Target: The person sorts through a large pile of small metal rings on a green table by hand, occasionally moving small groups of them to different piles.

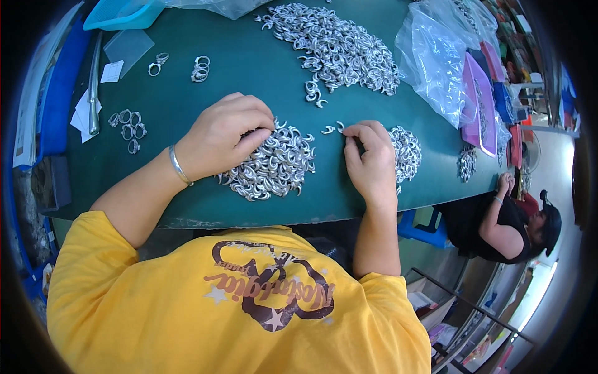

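Note:
My left hand [232, 132] is over the left edge of a pile of small silver crescent-shaped metal pieces [277, 163]. Its fingers are bent toward the thumb, and the fingertips hide whatever is between them. To the right, my right hand [372, 161] rests on the green table with thumb and index finger bent and apart. Its index fingertip touches a single crescent piece [340, 126], with another loose crescent piece [327, 130] just left of that. A smaller pile of crescent pieces [407, 153] lies against the right side of this hand.
A large heap of crescent pieces [339, 47] covers the table's far middle. Ring-like metal parts [129, 124] lie at left, near a metal rod [93, 93]. Clear plastic bags [433, 62] and a purple basket [478, 106] stand right. A co-worker [511, 227] sits beyond.

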`<state>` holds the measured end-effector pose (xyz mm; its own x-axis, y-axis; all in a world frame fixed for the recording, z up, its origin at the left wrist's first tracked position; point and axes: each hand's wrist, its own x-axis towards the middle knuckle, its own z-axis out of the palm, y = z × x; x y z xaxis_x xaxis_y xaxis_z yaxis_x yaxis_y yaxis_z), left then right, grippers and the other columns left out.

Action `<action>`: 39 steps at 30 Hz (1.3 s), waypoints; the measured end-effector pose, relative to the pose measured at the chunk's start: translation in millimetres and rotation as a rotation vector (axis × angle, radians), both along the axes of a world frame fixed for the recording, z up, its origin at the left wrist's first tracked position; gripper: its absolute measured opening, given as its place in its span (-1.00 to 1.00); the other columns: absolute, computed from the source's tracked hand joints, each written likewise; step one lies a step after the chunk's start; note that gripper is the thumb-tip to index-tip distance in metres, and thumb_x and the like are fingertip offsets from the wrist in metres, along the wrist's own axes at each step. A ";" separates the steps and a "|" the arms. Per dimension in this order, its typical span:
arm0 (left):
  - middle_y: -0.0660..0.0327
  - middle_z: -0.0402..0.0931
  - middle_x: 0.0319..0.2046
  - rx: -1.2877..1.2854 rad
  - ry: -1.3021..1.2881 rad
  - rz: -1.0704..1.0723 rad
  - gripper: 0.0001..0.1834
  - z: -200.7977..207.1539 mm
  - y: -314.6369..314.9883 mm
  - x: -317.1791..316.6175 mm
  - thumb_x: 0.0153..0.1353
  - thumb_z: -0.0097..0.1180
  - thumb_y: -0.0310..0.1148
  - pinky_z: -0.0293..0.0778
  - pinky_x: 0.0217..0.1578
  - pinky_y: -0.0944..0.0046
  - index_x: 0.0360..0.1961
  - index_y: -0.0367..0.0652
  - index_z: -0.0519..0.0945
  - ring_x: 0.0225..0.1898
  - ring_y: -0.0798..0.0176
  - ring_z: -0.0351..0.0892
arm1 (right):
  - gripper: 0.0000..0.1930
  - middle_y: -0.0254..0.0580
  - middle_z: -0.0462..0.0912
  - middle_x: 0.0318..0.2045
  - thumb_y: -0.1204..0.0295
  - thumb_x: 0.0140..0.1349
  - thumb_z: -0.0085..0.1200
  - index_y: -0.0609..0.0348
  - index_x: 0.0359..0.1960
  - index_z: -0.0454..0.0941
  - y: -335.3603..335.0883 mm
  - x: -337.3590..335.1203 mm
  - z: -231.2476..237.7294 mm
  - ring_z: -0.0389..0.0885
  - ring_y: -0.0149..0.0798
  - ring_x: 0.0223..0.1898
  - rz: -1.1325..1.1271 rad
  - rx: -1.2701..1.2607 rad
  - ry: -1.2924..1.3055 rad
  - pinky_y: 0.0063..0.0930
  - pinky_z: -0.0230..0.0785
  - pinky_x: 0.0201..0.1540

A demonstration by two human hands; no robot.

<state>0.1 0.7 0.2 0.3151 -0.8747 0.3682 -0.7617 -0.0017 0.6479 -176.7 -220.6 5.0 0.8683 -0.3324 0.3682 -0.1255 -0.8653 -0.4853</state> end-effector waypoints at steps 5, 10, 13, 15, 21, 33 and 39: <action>0.12 0.65 -0.19 0.019 0.002 -0.004 -0.94 0.1 -0.5 -0.1 0.21 0.25 -0.52 0.50 -0.11 0.19 -0.29 -0.25 0.68 -0.17 0.10 0.60 | -0.89 -0.01 0.62 -0.31 0.57 0.12 0.24 0.27 -0.30 0.63 12.0 7.8 -1.9 0.59 0.09 -0.24 -0.126 0.038 0.040 -0.12 0.45 -0.15; 0.12 0.65 -0.19 0.006 0.010 -0.005 -0.94 0.1 -0.5 0.0 0.21 0.25 -0.52 0.49 -0.10 0.19 -0.29 -0.25 0.68 -0.17 0.10 0.60 | -0.88 0.01 0.61 -0.25 0.55 0.12 0.26 0.26 -0.30 0.63 10.8 5.0 -1.6 0.58 0.09 -0.19 -0.134 0.078 0.039 -0.12 0.44 -0.10; 0.12 0.64 -0.19 0.007 0.010 -0.008 -0.94 1.2 -1.4 -0.8 0.21 0.25 -0.52 0.49 -0.10 0.18 -0.29 -0.25 0.68 -0.17 0.09 0.60 | -0.90 0.01 0.61 -0.24 0.58 0.12 0.24 0.25 -0.32 0.62 9.5 8.8 -1.1 0.58 0.08 -0.19 -0.028 0.039 -0.003 -0.12 0.44 -0.10; 0.12 0.64 -0.19 0.001 0.009 -0.014 -0.94 0.7 -2.8 -0.5 0.21 0.25 -0.52 0.49 -0.10 0.18 -0.29 -0.25 0.67 -0.17 0.09 0.60 | -0.91 0.00 0.61 -0.27 0.61 0.12 0.22 0.26 -0.33 0.62 11.5 9.6 -1.0 0.59 0.10 -0.21 0.002 -0.001 0.000 -0.12 0.46 -0.13; 0.13 0.65 -0.20 0.000 0.007 0.003 -0.94 -0.9 1.3 -0.1 0.20 0.25 -0.52 0.49 -0.11 0.19 -0.29 -0.24 0.67 -0.18 0.09 0.60 | -0.93 0.03 0.63 -0.32 0.62 0.10 0.21 0.27 -0.36 0.63 -13.5 -13.4 15.4 0.60 0.11 -0.28 -0.239 -0.071 -0.025 -0.09 0.47 -0.17; 0.13 0.65 -0.21 -0.035 -0.007 0.001 -0.93 -2.1 -0.3 -0.3 0.19 0.26 -0.51 0.50 -0.11 0.18 -0.29 -0.23 0.68 -0.19 0.10 0.61 | -0.89 -0.01 0.61 -0.30 0.65 0.10 0.21 0.27 -0.32 0.64 10.9 13.3 2.9 0.59 0.07 -0.27 0.175 -0.015 -0.011 -0.18 0.48 -0.18; 0.13 0.65 -0.20 -0.039 -0.008 0.004 -0.92 -3.0 -0.2 -0.1 0.18 0.27 -0.51 0.51 -0.11 0.18 -0.28 -0.24 0.68 -0.18 0.09 0.61 | -0.96 0.01 0.59 -0.38 0.59 0.18 0.21 0.31 -0.37 0.62 8.6 0.3 16.2 0.58 0.09 -0.34 0.029 0.193 0.207 -0.14 0.46 -0.24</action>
<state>0.0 0.5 -2.8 0.3152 -0.8586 0.4043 -0.7668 0.0206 0.6415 -176.3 -212.0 21.2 0.9285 -0.3532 0.1144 -0.2157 -0.7640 -0.6080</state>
